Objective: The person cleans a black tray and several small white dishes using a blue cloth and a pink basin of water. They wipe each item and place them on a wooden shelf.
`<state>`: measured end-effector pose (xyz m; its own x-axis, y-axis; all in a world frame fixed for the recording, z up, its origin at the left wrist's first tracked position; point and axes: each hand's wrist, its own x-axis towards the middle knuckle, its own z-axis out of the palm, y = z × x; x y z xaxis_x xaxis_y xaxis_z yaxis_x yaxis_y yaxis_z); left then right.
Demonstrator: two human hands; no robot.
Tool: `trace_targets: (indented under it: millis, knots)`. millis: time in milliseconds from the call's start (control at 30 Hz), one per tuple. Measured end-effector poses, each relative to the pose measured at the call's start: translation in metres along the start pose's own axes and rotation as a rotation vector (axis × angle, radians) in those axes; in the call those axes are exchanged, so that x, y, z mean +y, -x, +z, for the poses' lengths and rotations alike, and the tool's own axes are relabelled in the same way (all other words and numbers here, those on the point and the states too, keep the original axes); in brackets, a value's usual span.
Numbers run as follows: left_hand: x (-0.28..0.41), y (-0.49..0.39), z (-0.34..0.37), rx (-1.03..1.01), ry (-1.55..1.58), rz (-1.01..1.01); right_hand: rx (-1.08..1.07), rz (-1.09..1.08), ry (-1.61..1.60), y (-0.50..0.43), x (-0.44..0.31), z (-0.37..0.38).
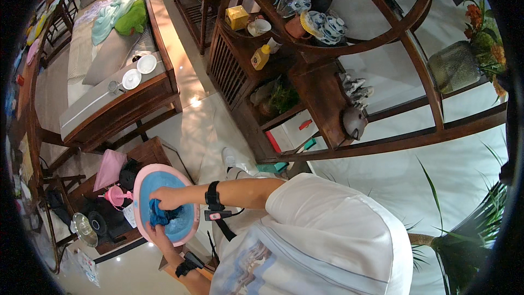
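Observation:
A pink-rimmed basin [138,213] with a blue inside holds water and stands in front of me, at the lower left of the view. My right hand [168,198] comes in over the rim nearest me and grips the top of a wet dark blue cloth [157,214]. On the other side of the same cloth, my left hand [156,234] holds its lower part with bent fingers. The cloth is bunched up between the two hands, partly in the water. Both wrists carry black straps.
Beside the basin, a dark wooden table [153,151] bears a pink cup [116,196], a pink bag [109,168] and a metal bowl [84,229]. A wooden sofa [123,110] stands beyond. Wooden shelves [319,98] with teaware are at the upper right; a potted plant [458,250] is at lower right.

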<state>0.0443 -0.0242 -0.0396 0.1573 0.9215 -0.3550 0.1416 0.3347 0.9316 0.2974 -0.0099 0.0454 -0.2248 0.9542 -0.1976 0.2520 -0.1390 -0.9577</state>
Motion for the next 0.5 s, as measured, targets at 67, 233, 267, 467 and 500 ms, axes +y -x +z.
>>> trace_targets:
  millis: [67, 233, 267, 467, 500]
  knots:
    - [0.031, 0.007, 0.007, -0.087, 0.229, -0.086, 0.041, 0.069, 0.005, -0.005, 0.027, 0.005]
    - [0.076, 0.020, 0.028, -0.173, 0.681, -0.023, -0.092, 0.218, 0.136, -0.007, 0.075, 0.034]
    - [0.078, 0.020, 0.031, -0.168, 0.752, -0.020, -0.120, 0.215, 0.189, -0.008, 0.078, 0.041]
    - [0.072, 0.016, 0.040, -0.059, 0.855, -0.054, 0.085, 0.572, -1.036, -0.001, 0.072, 0.062]
    - [0.070, 0.016, 0.038, 0.084, 0.685, -0.103, 0.082, 0.422, -1.201, 0.002, 0.072, 0.062]
